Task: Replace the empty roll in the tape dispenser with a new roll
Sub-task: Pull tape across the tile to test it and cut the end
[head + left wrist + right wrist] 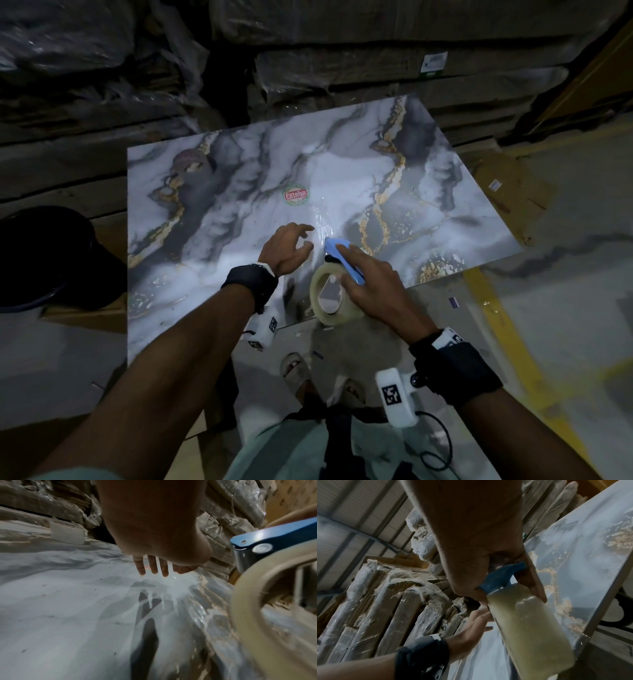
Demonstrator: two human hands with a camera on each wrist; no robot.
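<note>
My right hand [363, 274] grips the blue tape dispenser [342, 257] near the front edge of the marbled slab [239, 192]. A full roll of clear tape [334, 298] sits in the dispenser, under my right fingers. In the right wrist view the same blue dispenser [501, 577] and pale roll [527, 622] fill the centre, with my fingers curled round them. My left hand [291, 245] hovers over the slab just left of the dispenser, fingers spread, holding nothing. The left wrist view shows those fingers [152, 566] above the slab, with the dispenser [267, 545] and roll [254, 601] at right.
Stacks of plastic-wrapped cardboard boxes [342, 51] stand behind the slab. A round red-and-green sticker [296, 197] lies mid-slab. A dark cap [44, 257] sits at left on a box. My sandalled feet [301, 373] stand below the slab's front edge.
</note>
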